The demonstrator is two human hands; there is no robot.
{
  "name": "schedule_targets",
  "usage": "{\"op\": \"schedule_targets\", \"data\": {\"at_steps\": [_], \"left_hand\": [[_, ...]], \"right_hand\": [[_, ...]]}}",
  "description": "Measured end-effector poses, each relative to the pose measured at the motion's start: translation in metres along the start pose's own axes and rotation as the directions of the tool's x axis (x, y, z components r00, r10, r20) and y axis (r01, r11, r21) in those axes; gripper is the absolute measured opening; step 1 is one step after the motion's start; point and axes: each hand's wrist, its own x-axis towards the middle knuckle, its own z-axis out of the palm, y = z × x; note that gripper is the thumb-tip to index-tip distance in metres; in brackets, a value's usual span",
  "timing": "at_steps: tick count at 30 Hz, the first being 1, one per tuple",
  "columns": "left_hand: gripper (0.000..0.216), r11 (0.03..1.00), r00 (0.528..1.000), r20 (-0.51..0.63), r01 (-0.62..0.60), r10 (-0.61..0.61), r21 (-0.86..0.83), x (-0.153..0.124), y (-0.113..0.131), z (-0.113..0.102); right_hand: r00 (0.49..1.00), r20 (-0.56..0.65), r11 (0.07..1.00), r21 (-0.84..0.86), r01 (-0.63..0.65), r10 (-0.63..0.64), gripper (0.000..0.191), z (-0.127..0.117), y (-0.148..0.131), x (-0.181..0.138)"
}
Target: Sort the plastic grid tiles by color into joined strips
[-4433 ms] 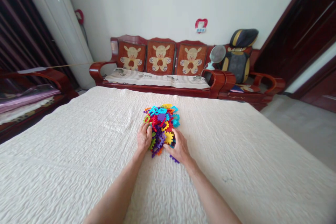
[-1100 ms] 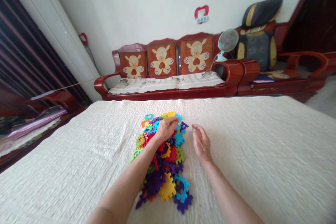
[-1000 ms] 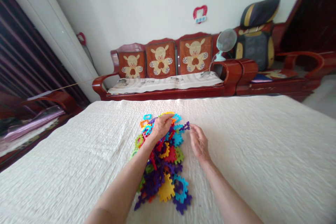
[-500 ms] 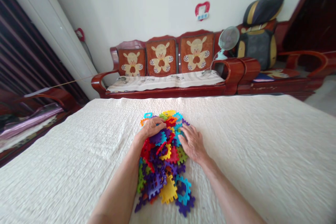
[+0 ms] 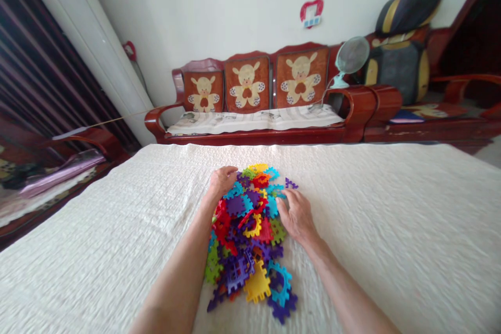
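Note:
A heap of plastic interlocking pieces with toothed edges lies before me, in purple, red, cyan, yellow, green and orange. My left hand point(image 5: 223, 181) rests at its upper left edge, fingers loosely bent toward the pile, beside a cyan piece point(image 5: 234, 190). On the opposite side, my right hand point(image 5: 298, 214) is open with fingers spread, next to a cyan piece point(image 5: 273, 205) and a green piece point(image 5: 278, 231). Close to me lie a yellow piece point(image 5: 258, 283) and a cyan frame piece point(image 5: 279, 284). A small purple piece point(image 5: 290, 183) sits just beyond the right fingers.
The heap is on a table with a cream quilted cover point(image 5: 129, 209). Behind stands a red wooden sofa point(image 5: 250, 138) with bear cushions point(image 5: 246, 86). A small fan point(image 5: 352, 57) and a chair with a dark padded back point(image 5: 399, 70) are at the right.
My left hand has moved off the pile top to its left edge, uncovering purple and cyan pieces. The cyan and orange pieces by it are no longer visible. The view has shifted slightly.

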Motion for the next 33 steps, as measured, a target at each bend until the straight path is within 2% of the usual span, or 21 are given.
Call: {"op": "schedule_targets", "data": {"at_steps": [3, 6, 9, 13, 18, 26, 30, 33], "left_hand": [[0.030, 0.984, 0.988, 0.138, -0.092, 0.072, 0.151, 0.004, 0.005, -0.003], [0.040, 0.967, 0.966, 0.248, -0.133, 0.076, 0.219, 0.011, 0.008, -0.001], [0.046, 0.966, 0.960, 0.278, -0.102, 0.034, 0.236, 0.018, 0.007, 0.005], [0.042, 0.967, 0.956, 0.295, -0.087, 0.013, 0.240, 0.024, 0.005, 0.010], [0.036, 0.965, 0.968, 0.248, -0.087, 0.023, 0.248, 0.021, 0.004, 0.009], [0.036, 0.979, 0.997, 0.081, -0.023, 0.007, 0.201, 0.020, -0.002, -0.001], [0.038, 1.000, 0.999, -0.040, 0.011, -0.011, -0.017, 0.024, -0.003, -0.008], [0.044, 0.961, 0.995, -0.056, 0.067, -0.085, -0.267, 0.028, -0.002, -0.007]], "right_hand": [[0.999, -0.037, 1.000, -0.007, -0.023, 0.023, 0.044, 0.000, 0.004, 0.000], [0.995, -0.071, 0.997, -0.022, -0.069, 0.067, 0.043, -0.001, 0.008, 0.001], [0.989, -0.103, 0.994, -0.024, -0.109, 0.106, 0.039, -0.002, 0.012, 0.002], [0.985, -0.112, 0.992, 0.002, -0.130, 0.129, 0.035, -0.002, 0.012, 0.003], [0.971, -0.154, 0.981, 0.084, -0.173, 0.184, 0.032, -0.004, 0.012, 0.005], [0.918, -0.210, 0.932, 0.214, -0.292, 0.336, 0.033, -0.007, 0.014, 0.007], [0.915, -0.222, 0.929, 0.238, -0.284, 0.336, 0.032, -0.007, 0.013, 0.007], [0.918, -0.223, 0.929, 0.250, -0.273, 0.329, 0.031, -0.007, 0.013, 0.007]]}}
